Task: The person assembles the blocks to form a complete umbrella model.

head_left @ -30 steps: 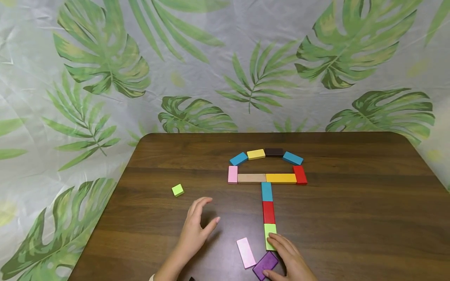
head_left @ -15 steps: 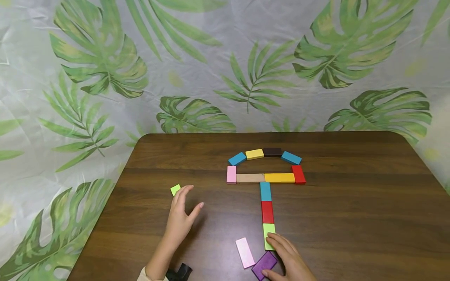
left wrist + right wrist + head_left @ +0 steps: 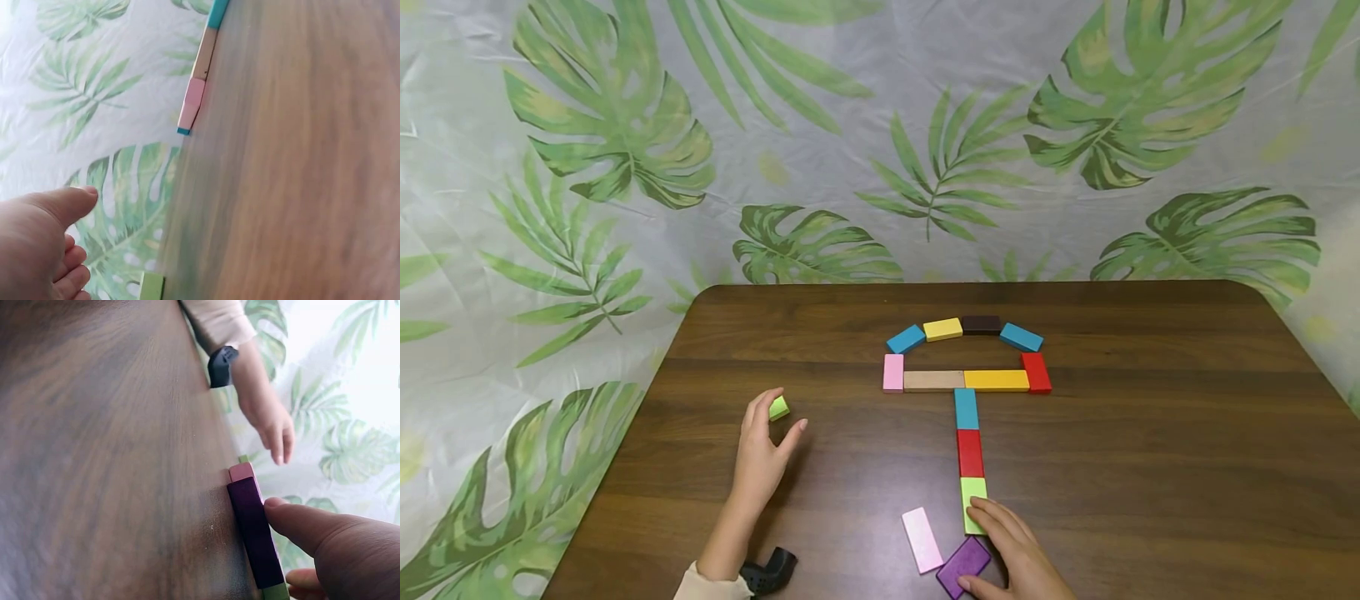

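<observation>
In the head view my left hand (image 3: pixel 760 454) reaches over the table with thumb and fingers spread around a small lime green cube (image 3: pixel 779 407), which the fingers partly cover. In the left wrist view a gap shows between that hand and the green cube (image 3: pixel 151 286). My right hand (image 3: pixel 1021 550) lies low at the front: its fingertips rest on a lime green block (image 3: pixel 973 492), and its thumb touches a purple block (image 3: pixel 964 567). The right wrist view shows the thumb against the upper face of the purple block (image 3: pixel 253 531). A loose pink block (image 3: pixel 922 540) lies beside it.
Several blocks form a T-like figure: a red block (image 3: pixel 970 453) and a blue block (image 3: pixel 966 408) in the stem, a natural wood block (image 3: pixel 932 381) and a yellow-orange block (image 3: pixel 996 380) across, an arch above. A leaf-patterned cloth (image 3: pixel 820 150) hangs behind the table (image 3: pixel 1150 458).
My left hand has moved left and away from me to the small lime green cube, bringing the black wrist device into view. The right hand and the block figure have stayed in place.
</observation>
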### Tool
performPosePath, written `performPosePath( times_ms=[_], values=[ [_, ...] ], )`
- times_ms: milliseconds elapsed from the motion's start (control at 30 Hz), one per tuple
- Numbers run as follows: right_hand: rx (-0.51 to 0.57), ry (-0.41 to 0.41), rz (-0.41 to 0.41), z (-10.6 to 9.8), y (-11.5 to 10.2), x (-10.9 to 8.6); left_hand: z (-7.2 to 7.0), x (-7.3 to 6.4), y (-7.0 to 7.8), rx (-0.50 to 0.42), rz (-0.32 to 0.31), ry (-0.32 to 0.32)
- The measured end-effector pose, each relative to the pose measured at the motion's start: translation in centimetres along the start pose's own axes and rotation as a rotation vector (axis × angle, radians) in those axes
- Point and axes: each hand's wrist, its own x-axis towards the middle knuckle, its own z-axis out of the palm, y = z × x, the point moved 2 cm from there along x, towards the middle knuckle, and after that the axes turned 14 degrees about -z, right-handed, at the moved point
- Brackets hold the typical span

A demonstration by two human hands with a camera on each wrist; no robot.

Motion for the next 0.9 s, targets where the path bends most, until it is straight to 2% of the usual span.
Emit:
performPosePath(
  times_ms=[133, 267, 467, 700, 900],
  values=[
    [-0.006, 0.013, -0.019, 0.1, 0.1, -0.1, -0.1, 0.4, -0.9, -0.009, -0.04, 0.002],
    [-0.004, 0.02, -0.026, 0.2, 0.1, -0.1, -0.2, 0.7, -1.4, -0.009, -0.095, -0.027],
    [-0.005, 0.014, -0.017, 0.2, 0.1, -0.1, -0.3, 1.3, -2.4, 0.026, -0.165, -0.074],
    [-0.013, 0.026, -0.028, 0.2, 0.2, -0.2, -0.3, 1.9, -3.4, 0.075, -0.246, -0.098],
    [-0.018, 0.037, -0.038, 0.2, 0.2, -0.2, -0.4, 2.3, -3.7, 0.113, -0.276, -0.126]
  ],
)
